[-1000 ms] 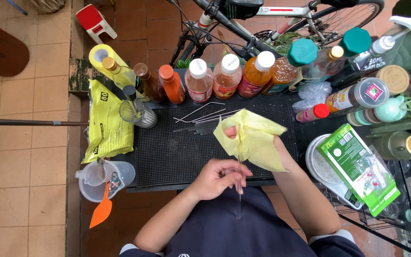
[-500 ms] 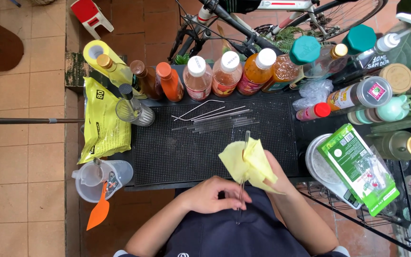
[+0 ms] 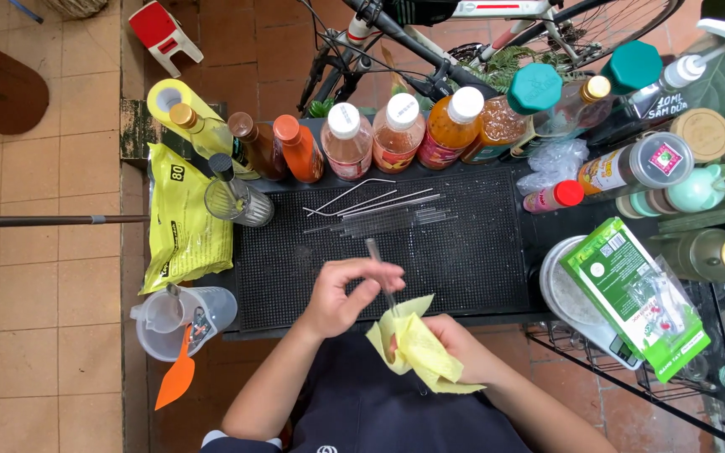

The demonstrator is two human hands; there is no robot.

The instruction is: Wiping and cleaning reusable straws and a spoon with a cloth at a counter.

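Both hands have dropped back toward the body since a moment ago, and the yellow cloth [image 3: 419, 351] now sits bunched low at the front edge of the black ribbed mat [image 3: 295, 268], where half a second back it stood higher over the mat. Left hand [image 3: 344, 294] pinches a clear straw [image 3: 379, 273] between thumb and fingertips, a narrow, closed grip, the straw standing nearly upright with its lower end buried in the cloth. Right hand [image 3: 455, 348] is wrapped around that cloth, squeezing it about the straw. So one straw is mid-wipe, by my reading, and the rest lie waiting: the pile of straws [image 3: 379, 210] at the back of the mat holds roughly seven or eight, some bent metal, some clear, overlapping too much for an exact count. Behind them, a row of six capped bottles [image 3: 396, 134], orange through pink. At left, one yellow packet [image 3: 182, 222], one small glass bottle [image 3: 232, 197], one clear measuring jug [image 3: 182, 315]; at right, one green packet [image 3: 631, 294]
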